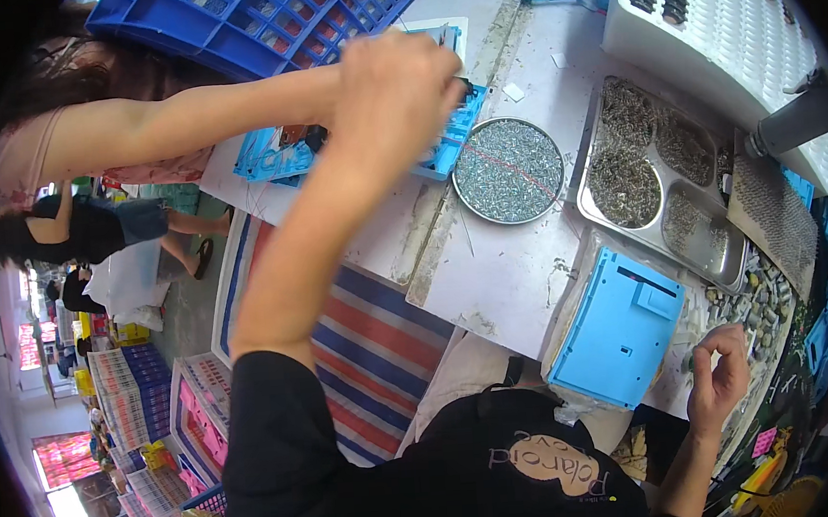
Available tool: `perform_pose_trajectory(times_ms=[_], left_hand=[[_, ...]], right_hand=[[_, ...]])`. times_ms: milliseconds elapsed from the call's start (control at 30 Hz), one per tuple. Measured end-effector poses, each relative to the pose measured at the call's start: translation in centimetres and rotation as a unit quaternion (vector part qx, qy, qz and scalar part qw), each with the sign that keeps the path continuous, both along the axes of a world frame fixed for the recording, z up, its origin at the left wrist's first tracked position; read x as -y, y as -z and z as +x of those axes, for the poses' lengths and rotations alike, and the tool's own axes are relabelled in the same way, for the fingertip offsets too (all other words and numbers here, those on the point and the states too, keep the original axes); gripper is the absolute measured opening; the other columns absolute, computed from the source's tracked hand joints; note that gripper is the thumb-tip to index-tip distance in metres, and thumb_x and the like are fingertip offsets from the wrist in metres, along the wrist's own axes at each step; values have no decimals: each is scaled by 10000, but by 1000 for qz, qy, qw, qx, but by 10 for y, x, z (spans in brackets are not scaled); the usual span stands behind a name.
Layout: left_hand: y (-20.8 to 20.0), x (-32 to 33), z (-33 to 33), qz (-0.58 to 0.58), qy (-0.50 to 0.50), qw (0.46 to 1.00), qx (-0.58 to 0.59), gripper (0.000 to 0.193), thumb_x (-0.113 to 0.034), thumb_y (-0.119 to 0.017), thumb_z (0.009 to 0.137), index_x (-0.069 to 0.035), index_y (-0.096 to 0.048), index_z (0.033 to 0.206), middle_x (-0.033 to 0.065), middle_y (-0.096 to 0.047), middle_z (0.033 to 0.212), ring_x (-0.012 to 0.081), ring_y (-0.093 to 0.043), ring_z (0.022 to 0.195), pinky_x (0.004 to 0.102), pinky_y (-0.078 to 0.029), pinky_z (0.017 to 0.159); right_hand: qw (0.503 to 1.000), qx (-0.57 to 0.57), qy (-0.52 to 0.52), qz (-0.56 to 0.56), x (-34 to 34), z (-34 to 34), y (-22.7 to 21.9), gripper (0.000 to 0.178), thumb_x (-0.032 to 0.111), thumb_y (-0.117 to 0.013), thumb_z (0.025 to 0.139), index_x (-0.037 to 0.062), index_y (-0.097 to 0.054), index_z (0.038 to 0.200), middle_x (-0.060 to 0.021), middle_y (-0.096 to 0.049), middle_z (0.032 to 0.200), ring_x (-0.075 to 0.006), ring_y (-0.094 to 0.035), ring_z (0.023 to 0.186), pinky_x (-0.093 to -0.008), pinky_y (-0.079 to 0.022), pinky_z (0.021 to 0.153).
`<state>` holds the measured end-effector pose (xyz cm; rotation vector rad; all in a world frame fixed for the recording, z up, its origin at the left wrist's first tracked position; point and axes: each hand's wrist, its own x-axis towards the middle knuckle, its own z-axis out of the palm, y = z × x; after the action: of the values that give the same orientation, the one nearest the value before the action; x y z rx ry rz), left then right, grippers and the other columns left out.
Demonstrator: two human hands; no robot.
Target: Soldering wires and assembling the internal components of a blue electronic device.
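Observation:
My left hand point(398, 96) is stretched far out over blue plastic housings point(440, 156) at the back of the table. Motion smears its fingers, so whatever it holds does not show. A co-worker's bare arm point(203, 124) reaches in from the left, its hand hidden behind mine. My right hand point(718, 381) is closed at the lower right, thumb and fingertips pressed together above loose small metal parts point(768, 315); anything between them is too small to make out. Just left of it lies a light-blue plastic cover point(616, 331) with a slot.
A round dish of small screws point(509, 170) stands mid-table. Right of it, a steel compartment tray point(588, 210) holds springs and small metal bits. A white foam tray point(736, 53) with dark round parts fills the back right. A blue crate point(263, 19) overhangs the back left.

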<state>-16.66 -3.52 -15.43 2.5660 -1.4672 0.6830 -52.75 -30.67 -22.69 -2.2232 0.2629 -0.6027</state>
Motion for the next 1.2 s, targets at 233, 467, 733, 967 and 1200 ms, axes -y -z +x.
perform_pose_trajectory(times_ms=[233,467,733,967,1200], left_hand=[[-38,3,31,32,-14,999,38,112,-195,-727,857,-91,-761,880,79,-718,873,298,-670,872,441,-497,806],[-10,10,52,188,-15,981,-48,100,-164,-710,833,-97,-775,870,96,-717,887,304,-685,917,417,-526,807],[-14,73,18,45,88,994,-44,104,-148,-701,875,-89,-750,947,113,-685,875,302,-677,800,410,-530,698],[49,23,-84,46,-36,968,-246,132,-181,-730,861,-67,-729,927,136,-703,826,305,-689,775,418,-525,679],[113,22,-83,42,-80,959,-269,171,-202,-722,853,-51,-739,931,168,-729,885,359,-701,836,446,-541,750]], right_hand=[[1000,1,0,3,1,-4,5,139,25,-720,820,21,-583,846,-68,-513,757,-228,-482,765,-335,-385,737],[1000,-9,1,2,5,-7,5,140,26,-728,812,18,-589,831,-68,-514,745,-234,-489,754,-331,-389,720],[1000,-7,-11,-4,-1,-4,1,125,22,-697,829,18,-572,825,-73,-510,756,-238,-492,755,-327,-393,716],[997,19,6,79,4,-24,11,159,110,-507,960,14,-514,834,-107,-497,815,-240,-475,800,-348,-390,743],[998,-20,3,-55,-4,-12,2,49,24,-618,856,9,-574,870,-138,-544,824,-325,-510,806,-389,-423,764]])
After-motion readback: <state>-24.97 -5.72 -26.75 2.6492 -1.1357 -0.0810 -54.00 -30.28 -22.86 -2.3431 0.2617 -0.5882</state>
